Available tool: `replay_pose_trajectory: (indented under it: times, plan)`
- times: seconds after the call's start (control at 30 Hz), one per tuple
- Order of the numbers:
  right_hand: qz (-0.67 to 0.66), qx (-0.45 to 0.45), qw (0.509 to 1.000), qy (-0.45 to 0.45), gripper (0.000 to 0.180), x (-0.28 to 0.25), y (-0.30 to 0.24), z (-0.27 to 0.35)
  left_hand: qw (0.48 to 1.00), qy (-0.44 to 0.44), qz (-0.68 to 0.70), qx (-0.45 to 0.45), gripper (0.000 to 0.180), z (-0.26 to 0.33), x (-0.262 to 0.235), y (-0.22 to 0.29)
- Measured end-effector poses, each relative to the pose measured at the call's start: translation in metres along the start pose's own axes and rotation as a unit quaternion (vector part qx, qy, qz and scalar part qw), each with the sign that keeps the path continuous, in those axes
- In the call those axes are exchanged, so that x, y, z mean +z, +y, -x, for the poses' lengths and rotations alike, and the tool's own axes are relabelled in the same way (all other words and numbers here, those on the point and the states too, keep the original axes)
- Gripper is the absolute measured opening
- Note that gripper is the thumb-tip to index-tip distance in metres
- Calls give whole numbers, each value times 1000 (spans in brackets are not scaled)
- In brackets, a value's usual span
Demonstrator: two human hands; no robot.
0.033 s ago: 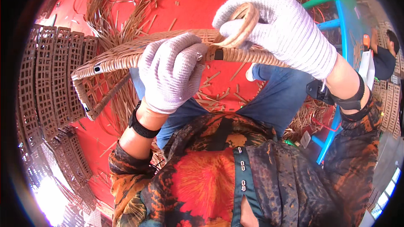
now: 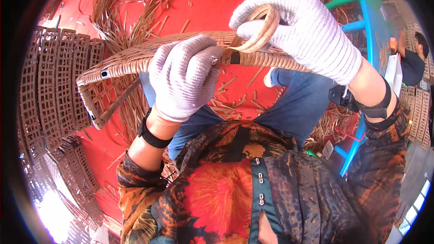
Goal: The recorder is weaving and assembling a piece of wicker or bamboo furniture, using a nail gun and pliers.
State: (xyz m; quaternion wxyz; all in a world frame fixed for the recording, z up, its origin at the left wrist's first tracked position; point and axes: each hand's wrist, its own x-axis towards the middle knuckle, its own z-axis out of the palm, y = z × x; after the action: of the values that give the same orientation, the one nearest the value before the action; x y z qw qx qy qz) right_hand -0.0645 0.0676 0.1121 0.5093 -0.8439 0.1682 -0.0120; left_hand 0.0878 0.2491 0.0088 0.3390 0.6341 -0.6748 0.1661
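Right now we are gripping a wicker-wrapped frame (image 2: 135,61) that is running across the upper middle of the frame, from its bent corner at the left to under our right glove. Our left hand (image 2: 183,79), in a white knit glove, is clamping its fingers around the woven bar at the centre. Our right hand (image 2: 298,31) is closing together on a loop of rattan strip (image 2: 260,29) at the upper right, just beside the left.

We are judging that the strip could kink or snap if the loop is pulled too sharply, and the wrap might loosen if the left grip slackens. Both forearms are rising from the lower edge, wrists bent inward. Stacked woven panels (image 2: 58,86) are standing at the left, and loose cane offcuts (image 2: 135,0) are littering the red floor (image 2: 203,13); possibly another person (image 2: 413,63) is sitting at the far right.
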Motion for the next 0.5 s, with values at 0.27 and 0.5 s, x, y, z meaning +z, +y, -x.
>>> replay_pose_trajectory:
  times: [0.27,0.5]
  plan:
    - [101,-86,990,45,18,3,5,-3,1000,19,-11,13,37,-4,3,0]
    - [245,-307,917,65,17,15,14,2,1000,25,-11,16,35,-7,6,-2]
